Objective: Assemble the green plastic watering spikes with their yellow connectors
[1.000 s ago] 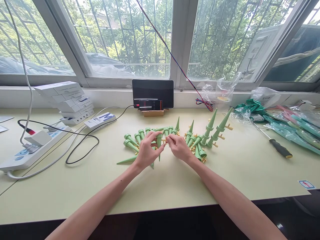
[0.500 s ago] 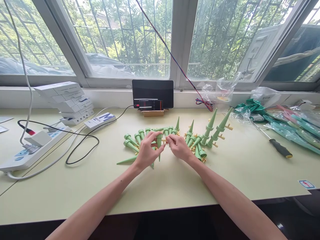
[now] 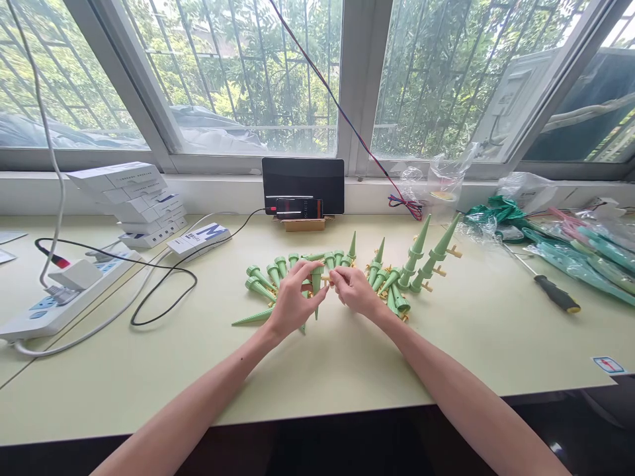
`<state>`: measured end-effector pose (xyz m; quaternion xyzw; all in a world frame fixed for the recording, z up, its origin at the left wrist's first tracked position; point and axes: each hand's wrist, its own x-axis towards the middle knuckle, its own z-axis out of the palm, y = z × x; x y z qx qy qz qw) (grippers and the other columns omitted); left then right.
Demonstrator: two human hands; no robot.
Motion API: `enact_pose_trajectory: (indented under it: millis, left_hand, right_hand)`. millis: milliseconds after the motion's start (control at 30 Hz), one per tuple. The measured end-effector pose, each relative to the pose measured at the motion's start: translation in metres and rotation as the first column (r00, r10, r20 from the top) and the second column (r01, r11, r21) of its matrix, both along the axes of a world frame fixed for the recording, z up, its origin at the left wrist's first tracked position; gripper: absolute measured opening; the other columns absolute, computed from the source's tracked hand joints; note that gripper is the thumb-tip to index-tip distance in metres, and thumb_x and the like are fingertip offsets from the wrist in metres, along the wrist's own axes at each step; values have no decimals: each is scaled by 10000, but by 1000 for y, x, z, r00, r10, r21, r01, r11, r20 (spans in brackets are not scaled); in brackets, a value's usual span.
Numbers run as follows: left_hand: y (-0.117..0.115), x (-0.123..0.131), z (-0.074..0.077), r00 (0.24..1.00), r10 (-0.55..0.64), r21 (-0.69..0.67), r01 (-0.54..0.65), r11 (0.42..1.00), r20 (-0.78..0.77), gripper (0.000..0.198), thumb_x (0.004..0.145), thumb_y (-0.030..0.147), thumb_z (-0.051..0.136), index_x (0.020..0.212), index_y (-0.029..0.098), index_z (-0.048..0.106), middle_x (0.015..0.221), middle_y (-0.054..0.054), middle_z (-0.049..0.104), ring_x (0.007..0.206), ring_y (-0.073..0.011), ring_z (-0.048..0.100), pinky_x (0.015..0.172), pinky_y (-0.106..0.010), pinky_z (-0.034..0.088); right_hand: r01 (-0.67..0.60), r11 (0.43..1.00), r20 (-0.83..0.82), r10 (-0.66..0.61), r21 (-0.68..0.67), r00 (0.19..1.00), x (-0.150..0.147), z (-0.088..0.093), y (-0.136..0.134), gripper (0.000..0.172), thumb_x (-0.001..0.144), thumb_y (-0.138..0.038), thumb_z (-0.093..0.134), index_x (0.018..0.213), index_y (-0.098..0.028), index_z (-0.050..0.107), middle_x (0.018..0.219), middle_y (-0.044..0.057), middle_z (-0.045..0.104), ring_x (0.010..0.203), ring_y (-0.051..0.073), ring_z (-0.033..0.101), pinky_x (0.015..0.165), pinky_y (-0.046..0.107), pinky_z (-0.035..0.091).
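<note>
My left hand (image 3: 290, 301) is closed around a green plastic watering spike (image 3: 316, 285), whose pointed end hangs downward. From the side of this spike, a small yellow valve (image 3: 325, 278) sticks out toward the right. My right hand (image 3: 356, 292) pinches the valve's outer end, and its fingertips hide part of it. Several more green spikes (image 3: 258, 285) lie behind and left of my left hand, partly covered by it. To the right, other spikes (image 3: 391, 281) with yellow valves lie in a heap, and tall stacked spikes (image 3: 439, 251) stand beside them.
A phone (image 3: 299, 209) leans on a black tablet (image 3: 303, 175) by the window. On the left are white boxes (image 3: 133, 198), a power strip (image 3: 64, 297) and loose cables. A screwdriver (image 3: 555, 293) and plastic-bagged green parts (image 3: 580, 254) lie on the right.
My right hand's fingers have shifted very slightly at the yellow valve. My left hand and the spike in it stay almost in the same place.
</note>
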<state>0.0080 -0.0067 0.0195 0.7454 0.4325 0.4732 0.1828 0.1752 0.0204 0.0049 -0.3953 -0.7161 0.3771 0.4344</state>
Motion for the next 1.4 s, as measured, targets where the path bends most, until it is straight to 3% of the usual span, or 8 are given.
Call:
enact_pose_trajectory:
  millis: [567, 867, 1067, 1267, 1400]
  left_hand:
    - [-1, 0, 1, 1000, 1, -24, -1, 1000, 3, 314, 820, 255, 651, 1131, 234, 614, 1094, -44, 577, 839, -132, 593, 686, -256, 611]
    - [5, -4, 0, 998, -28, -213, 41, 976, 64, 461, 808, 353, 665, 1246, 231, 591, 1181, -78, 585, 808, -138, 602, 695, -300, 620]
    - [4, -5, 3, 997, -25, -293, 46, 955, 73, 572, 782, 356, 682, 1323, 223, 554, 1217, -87, 618, 827, -152, 617, 685, -290, 616]
    - [5, -7, -1, 988, -104, -411, 144, 900, 118, 642, 818, 336, 652, 1414, 200, 458, 972, -64, 663, 646, -146, 675, 695, -349, 606]
    - [7, -7, -1, 974, -131, -449, 203, 870, 186, 591, 813, 340, 660, 1362, 185, 505, 956, -68, 673, 673, -174, 695, 719, -367, 599]
  right_hand:
    - [6, 999, 4, -5, -32, 1000, 0, 5, -1, 372, 942, -427, 430, 644, -206, 458, 502, -43, 404, 451, 106, 369, 480, 257, 289]
    - [58, 996, -18, -59, -60, 998, -3, 4, -3, 417, 924, -476, 469, 612, -199, 472, 495, -41, 405, 451, 100, 355, 476, 256, 276]
    - [88, 996, -28, -88, 9, 996, -4, 6, -4, 457, 908, -473, 497, 558, -197, 400, 512, -44, 364, 477, 89, 308, 476, 255, 244]
    - [81, 996, -14, -80, 32, 997, -5, 10, -8, 477, 903, -502, 495, 547, -198, 402, 511, -44, 330, 486, 92, 292, 479, 260, 242]
    - [85, 995, -8, -85, 43, 996, -6, 10, -10, 504, 899, -543, 487, 542, -200, 390, 505, -42, 327, 484, 92, 282, 471, 261, 234]
